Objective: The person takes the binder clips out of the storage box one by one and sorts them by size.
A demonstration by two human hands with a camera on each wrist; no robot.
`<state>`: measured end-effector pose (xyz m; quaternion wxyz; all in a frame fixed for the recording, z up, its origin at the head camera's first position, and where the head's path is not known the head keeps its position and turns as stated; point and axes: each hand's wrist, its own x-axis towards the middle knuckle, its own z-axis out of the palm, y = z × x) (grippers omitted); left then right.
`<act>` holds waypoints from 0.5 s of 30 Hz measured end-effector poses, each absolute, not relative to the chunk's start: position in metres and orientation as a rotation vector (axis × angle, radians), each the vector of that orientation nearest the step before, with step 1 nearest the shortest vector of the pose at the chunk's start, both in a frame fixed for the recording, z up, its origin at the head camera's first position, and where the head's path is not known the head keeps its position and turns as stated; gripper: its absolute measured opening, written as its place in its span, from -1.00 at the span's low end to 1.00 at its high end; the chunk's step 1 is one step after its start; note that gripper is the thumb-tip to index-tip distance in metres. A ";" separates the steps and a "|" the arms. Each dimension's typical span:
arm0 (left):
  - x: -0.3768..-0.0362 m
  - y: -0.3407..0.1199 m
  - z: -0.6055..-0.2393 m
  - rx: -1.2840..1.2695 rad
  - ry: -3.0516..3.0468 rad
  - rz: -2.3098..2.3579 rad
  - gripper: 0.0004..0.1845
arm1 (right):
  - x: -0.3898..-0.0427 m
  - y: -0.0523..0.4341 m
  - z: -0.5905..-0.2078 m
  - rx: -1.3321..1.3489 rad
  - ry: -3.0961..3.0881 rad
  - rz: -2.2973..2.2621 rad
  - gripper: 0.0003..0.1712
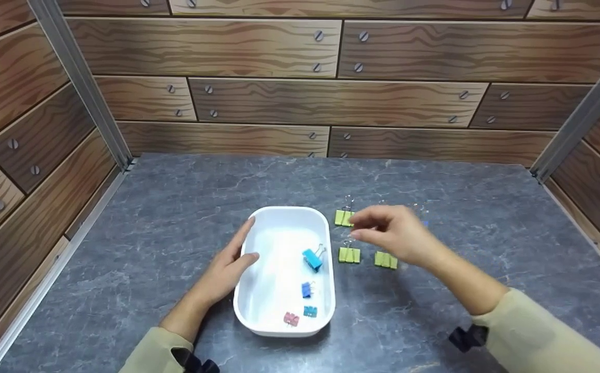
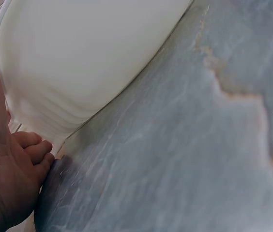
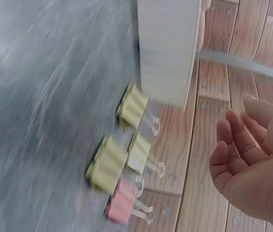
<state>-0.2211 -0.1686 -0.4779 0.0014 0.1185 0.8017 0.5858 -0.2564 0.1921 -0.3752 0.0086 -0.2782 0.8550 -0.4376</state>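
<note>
A white tray [image 1: 289,209] sits mid-table and holds a large blue binder clip [image 1: 312,259], a small blue one [image 1: 306,290], a teal one [image 1: 309,311] and a pink one [image 1: 291,318]. My left hand [image 1: 243,248] holds the tray's left wall, thumb over the rim and fingers [image 2: 32,145] curled against the outer wall [image 2: 78,58]. My right hand [image 1: 361,228] hovers empty, fingers loosely curled, over three green clips [image 1: 344,217] [image 1: 349,254] [image 1: 385,259] right of the tray. In the right wrist view the palm [image 3: 252,159] is empty; the green clips [image 3: 132,107] and a pink clip [image 3: 119,205] lie below.
The grey stone-look table [image 1: 175,207] is walled by wood-pattern panels [image 1: 258,52] at the back and both sides, with metal posts [image 1: 79,77] in the corners. Something blue [image 1: 424,224] shows just behind my right hand.
</note>
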 end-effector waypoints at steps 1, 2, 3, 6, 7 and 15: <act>-0.221 -0.169 -0.478 0.370 2.519 1.837 -0.22 | -0.256 0.186 -0.376 -0.898 2.668 -1.359 -0.74; -0.221 -0.169 -0.478 0.370 2.521 1.836 -0.22 | -0.256 0.181 -0.377 -0.919 2.665 -1.348 -0.74; -0.221 -0.169 -0.478 0.372 2.522 1.836 -0.22 | -0.256 0.175 -0.378 -0.935 2.664 -1.338 -0.74; -0.221 -0.169 -0.478 0.374 2.520 1.837 -0.22 | -0.256 0.161 -0.380 -0.963 2.660 -1.305 -0.75; -0.221 -0.169 -0.478 0.372 2.520 1.837 -0.22 | -0.256 0.156 -0.381 -0.972 2.656 -1.296 -0.75; -0.222 -0.169 -0.477 0.357 2.543 1.819 -0.22 | -0.258 0.132 -0.393 -1.038 2.610 -1.296 -0.77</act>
